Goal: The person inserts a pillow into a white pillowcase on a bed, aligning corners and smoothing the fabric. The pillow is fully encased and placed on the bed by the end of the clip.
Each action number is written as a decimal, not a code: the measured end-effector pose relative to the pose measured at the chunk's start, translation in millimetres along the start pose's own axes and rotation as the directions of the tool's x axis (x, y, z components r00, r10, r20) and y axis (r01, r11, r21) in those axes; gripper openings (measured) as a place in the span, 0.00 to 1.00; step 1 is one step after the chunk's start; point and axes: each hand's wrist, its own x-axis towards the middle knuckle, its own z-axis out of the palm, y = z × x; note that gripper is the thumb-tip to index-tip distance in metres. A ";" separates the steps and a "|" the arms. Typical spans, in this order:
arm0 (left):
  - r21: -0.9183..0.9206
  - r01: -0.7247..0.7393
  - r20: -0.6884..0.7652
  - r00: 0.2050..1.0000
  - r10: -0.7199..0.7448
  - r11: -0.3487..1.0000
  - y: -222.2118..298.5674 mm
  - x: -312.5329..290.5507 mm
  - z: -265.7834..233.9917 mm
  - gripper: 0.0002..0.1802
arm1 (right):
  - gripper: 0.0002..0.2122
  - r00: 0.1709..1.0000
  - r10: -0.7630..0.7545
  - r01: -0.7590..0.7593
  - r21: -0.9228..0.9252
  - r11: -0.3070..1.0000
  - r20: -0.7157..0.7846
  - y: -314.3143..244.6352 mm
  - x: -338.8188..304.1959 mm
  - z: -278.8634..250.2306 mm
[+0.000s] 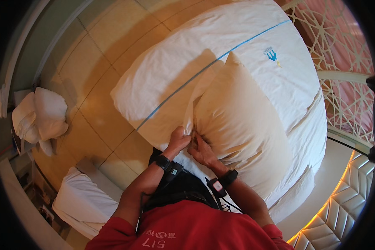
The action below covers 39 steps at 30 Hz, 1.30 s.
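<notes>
Seen from the head camera, looking down: a person in a red top stands at a bed with a white duvet (254, 50) crossed by a thin blue stripe. A plump cream pillow (241, 121) lies on the duvet, its near edge at the person's waist. The left hand (177, 142) and right hand (201, 151) meet at that edge, fingers curled shut, pinching the fabric. Judging by the grip on so little cloth, the pillow could slip free or sag off the bedside. More white bedding (39, 114) lies heaped on the tiled floor (96, 50), well apart.
</notes>
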 end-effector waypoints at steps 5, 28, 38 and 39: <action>0.061 -0.042 -0.022 0.999 0.044 0.997 -9.5 -0.1 1.4 0.12 | 0.31 0.989 0.101 -0.128 0.280 0.951 0.109 8.6 16.8 4.1; -0.134 -0.025 -0.039 0.999 0.020 0.991 -13.2 -31.7 23.3 0.11 | 0.21 0.980 0.164 -0.191 0.763 0.617 0.113 6.9 21.1 -7.2; -0.132 -0.278 0.092 0.952 0.291 0.952 -1.3 -42.8 29.6 0.13 | 0.14 0.950 0.233 -0.127 0.423 0.897 -0.209 8.9 32.0 -1.7; -0.158 -0.206 0.149 0.962 0.229 0.966 -6.5 -38.3 24.1 0.13 | 0.13 0.925 0.288 -0.186 0.369 0.911 -0.247 10.9 38.4 3.0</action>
